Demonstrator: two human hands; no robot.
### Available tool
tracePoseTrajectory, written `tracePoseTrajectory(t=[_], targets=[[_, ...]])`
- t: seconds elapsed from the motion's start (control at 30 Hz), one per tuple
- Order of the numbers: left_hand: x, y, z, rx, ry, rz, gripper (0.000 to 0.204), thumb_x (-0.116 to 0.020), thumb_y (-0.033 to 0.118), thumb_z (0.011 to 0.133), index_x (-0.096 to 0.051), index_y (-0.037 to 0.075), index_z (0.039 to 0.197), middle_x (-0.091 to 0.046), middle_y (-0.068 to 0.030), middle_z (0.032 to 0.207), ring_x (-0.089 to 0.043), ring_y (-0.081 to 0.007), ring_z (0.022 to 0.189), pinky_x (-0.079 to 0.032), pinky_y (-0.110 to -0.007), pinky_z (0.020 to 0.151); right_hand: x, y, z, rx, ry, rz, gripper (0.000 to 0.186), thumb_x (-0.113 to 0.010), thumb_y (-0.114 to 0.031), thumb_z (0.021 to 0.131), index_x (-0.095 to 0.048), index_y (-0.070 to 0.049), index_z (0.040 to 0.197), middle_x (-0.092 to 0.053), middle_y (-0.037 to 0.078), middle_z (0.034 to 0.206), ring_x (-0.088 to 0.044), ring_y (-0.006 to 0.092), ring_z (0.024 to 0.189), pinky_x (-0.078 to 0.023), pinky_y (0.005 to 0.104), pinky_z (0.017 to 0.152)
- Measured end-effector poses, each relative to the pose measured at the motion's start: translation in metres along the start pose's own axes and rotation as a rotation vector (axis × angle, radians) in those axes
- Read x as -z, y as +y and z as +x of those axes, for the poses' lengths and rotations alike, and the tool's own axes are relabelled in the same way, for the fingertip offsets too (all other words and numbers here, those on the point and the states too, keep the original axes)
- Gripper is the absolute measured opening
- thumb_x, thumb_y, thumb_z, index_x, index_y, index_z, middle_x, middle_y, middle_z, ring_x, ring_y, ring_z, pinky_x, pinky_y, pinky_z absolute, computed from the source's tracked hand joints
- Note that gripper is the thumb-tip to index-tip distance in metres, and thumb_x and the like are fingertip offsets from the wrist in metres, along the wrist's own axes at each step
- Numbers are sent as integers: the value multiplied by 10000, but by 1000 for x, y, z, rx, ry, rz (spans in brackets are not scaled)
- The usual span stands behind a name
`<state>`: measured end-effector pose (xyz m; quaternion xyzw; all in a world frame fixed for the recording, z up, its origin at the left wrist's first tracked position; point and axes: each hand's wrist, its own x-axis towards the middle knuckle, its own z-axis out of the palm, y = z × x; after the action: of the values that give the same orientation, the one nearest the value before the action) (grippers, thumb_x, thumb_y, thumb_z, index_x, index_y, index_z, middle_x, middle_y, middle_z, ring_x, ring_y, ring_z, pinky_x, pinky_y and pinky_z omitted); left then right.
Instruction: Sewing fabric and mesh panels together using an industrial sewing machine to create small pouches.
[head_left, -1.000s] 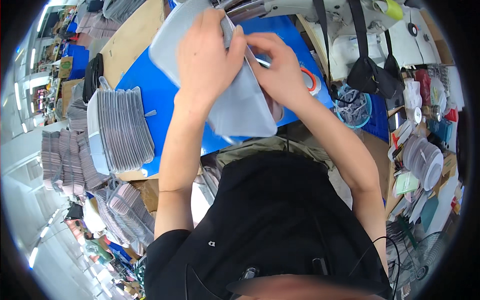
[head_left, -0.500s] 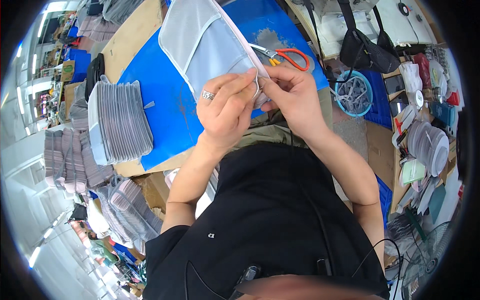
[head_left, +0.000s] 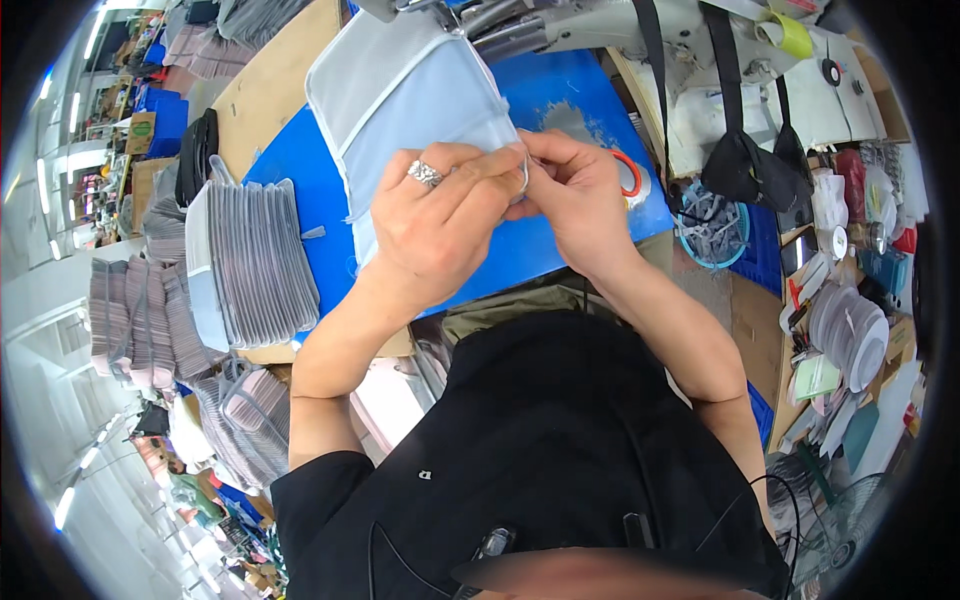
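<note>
A light grey-blue fabric pouch piece (head_left: 420, 105) with a mesh panel and pale edging lies over the blue work surface. Its near right corner is pinched between the fingers of my left hand (head_left: 435, 205), which wears a ring, and those of my right hand (head_left: 580, 195). My fingertips meet at the edging, and part of that corner is hidden by them. Just beyond my right hand shows the orange handle of a pair of scissors (head_left: 630, 178); their blades are out of sight behind the hand.
Grey metal sewing machine parts (head_left: 510, 28) stand at the pouch's far end. To the left is a row of similar stacked pieces (head_left: 255, 262), with tied bundles (head_left: 130, 320) beyond. A blue basket of scraps (head_left: 712, 230) and a hanging black bag (head_left: 755, 170) are at the right.
My view has shifted, bringing the sewing machine parts in at the top. The right hand now covers most of the scissors. Both hands keep their pinch on the pouch piece's corner.
</note>
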<state>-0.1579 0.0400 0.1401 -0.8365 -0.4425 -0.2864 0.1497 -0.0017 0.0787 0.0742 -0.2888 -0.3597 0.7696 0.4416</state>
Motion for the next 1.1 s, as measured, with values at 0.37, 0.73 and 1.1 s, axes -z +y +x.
tracePoseTrajectory(t=[0.37, 0.73, 1.1], targets=[[-7, -70, 31, -86, -59, 61, 248, -756, 97, 676, -705, 99, 919, -758, 18, 996, -690, -163, 863, -451, -312, 698, -19, -2, 72, 51, 6, -22, 235, -664, -94, 986, -712, 21, 1186, -710, 33, 939, -701, 99, 832, -631, 265, 698], [-15, -102, -27, 350, -124, 125, 642, -721, 67, 822, -571, 193, 1433, -660, -95, 1208, -683, -291, 919, -535, -396, 813, -34, -2, 89, 143, 168, -85, 244, -783, -130, 902, -736, 29, 1080, -724, 47, 925, -692, 106, 817, -609, 267, 674], [71, -75, 17, 137, -523, 400, 727, -598, 40, 916, -479, 416, 1527, -512, -85, 858, -597, -297, 650, -530, -409, 590, -55, -7, 89, 173, 280, -384, 143, -714, -78, 810, -649, 10, 901, -683, 96, 818, -646, 166, 758, -505, 319, 681]])
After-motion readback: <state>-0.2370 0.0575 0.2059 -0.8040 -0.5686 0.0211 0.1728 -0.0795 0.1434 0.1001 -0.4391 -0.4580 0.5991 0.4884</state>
